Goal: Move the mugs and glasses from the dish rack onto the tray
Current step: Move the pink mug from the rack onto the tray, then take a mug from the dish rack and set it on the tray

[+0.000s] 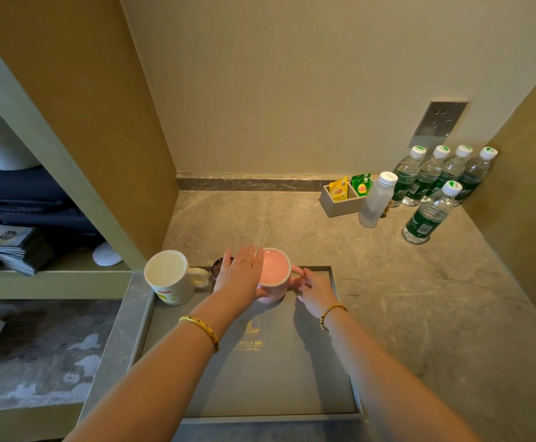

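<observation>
A pink mug (274, 269) stands upright at the far end of the grey tray (270, 378). My left hand (241, 274) holds its left side, fingers along the rim and thumb under the body. My right hand (313, 287) pinches the mug's handle on the right. A white mug (168, 275) with a printed label stands at the tray's far left corner, handle turned right. Behind my left hand the dark rim of a small glass (218, 266) shows; most of it is hidden. No dish rack is in view.
On the stone counter (404, 298) at the back right stand several green-labelled water bottles (429, 212), a white bottle (376, 199) and a grey box of tea bags (343, 196). A wooden partition (101, 122) rises left of the tray; walls close in behind and to the right.
</observation>
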A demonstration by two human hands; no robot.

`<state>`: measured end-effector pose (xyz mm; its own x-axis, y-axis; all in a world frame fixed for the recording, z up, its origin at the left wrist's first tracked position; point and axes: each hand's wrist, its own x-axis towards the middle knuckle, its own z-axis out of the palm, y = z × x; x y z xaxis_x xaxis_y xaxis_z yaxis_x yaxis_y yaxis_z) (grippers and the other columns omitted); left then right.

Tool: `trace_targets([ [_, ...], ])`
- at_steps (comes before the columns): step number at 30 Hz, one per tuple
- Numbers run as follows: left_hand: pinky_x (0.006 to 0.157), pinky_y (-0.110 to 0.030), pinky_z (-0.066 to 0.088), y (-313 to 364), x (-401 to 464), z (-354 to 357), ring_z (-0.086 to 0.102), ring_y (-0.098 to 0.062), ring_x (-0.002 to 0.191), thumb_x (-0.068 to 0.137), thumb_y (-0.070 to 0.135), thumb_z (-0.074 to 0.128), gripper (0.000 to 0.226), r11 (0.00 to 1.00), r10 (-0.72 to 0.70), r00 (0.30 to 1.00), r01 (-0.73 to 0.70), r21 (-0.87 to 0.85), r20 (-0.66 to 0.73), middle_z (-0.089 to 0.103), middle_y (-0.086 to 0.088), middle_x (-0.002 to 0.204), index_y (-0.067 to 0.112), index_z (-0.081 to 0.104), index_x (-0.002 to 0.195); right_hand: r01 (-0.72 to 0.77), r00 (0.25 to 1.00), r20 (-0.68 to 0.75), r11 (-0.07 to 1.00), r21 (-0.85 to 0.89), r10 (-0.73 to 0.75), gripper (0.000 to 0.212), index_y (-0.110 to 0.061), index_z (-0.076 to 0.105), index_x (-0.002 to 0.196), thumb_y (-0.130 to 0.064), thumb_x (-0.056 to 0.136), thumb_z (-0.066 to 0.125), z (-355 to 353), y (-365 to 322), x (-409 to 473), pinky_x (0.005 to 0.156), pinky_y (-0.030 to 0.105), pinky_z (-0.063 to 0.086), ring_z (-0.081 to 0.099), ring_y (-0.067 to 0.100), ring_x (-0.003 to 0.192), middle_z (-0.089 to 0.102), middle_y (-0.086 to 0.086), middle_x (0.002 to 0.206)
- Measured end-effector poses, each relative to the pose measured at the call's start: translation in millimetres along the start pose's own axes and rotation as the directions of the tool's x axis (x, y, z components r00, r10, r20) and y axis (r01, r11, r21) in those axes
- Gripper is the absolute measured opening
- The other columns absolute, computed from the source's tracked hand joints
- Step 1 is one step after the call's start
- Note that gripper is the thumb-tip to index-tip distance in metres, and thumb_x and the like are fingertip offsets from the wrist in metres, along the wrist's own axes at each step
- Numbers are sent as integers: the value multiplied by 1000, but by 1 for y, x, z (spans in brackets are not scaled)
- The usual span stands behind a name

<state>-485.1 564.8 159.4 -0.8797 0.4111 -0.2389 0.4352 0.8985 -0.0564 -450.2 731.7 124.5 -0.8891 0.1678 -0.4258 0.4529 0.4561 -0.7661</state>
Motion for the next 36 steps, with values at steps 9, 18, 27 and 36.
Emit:
trace_targets([
  [9,106,-37,27,8,-25,-16,31,-29,133,90,46,49,59,971,-43,974,-12,-241,-222,34,-9,147,16,35,140,200,889,-396,973,-114,-230,18,-16,55,99,-20,96,38,15,-30,-31,66,28,40,54,18,84,56,1,101],
  [18,94,-31,35,-73,-123,-6,46,-28,114,92,12,48,31,678,-547,756,148,-720,-360,54,-12,126,9,57,121,667,710,-87,706,-239,-699,13,0,59,89,-6,92,48,124,-104,-82,79,35,38,54,32,90,59,18,91],
  [27,98,-34,37,-186,-287,80,47,-27,116,92,12,46,34,545,-776,591,451,-707,-221,54,-9,125,10,56,125,806,590,300,566,-172,-749,19,-2,60,98,-13,93,46,296,-137,-155,84,35,39,54,31,95,61,16,97],
  [36,95,-35,40,-262,-455,182,50,-27,114,93,12,45,32,349,-881,472,640,-685,-8,58,-8,122,11,58,122,841,522,532,508,-189,-667,20,-8,58,97,-15,97,39,457,-131,-243,75,26,37,50,22,94,56,7,99],
])
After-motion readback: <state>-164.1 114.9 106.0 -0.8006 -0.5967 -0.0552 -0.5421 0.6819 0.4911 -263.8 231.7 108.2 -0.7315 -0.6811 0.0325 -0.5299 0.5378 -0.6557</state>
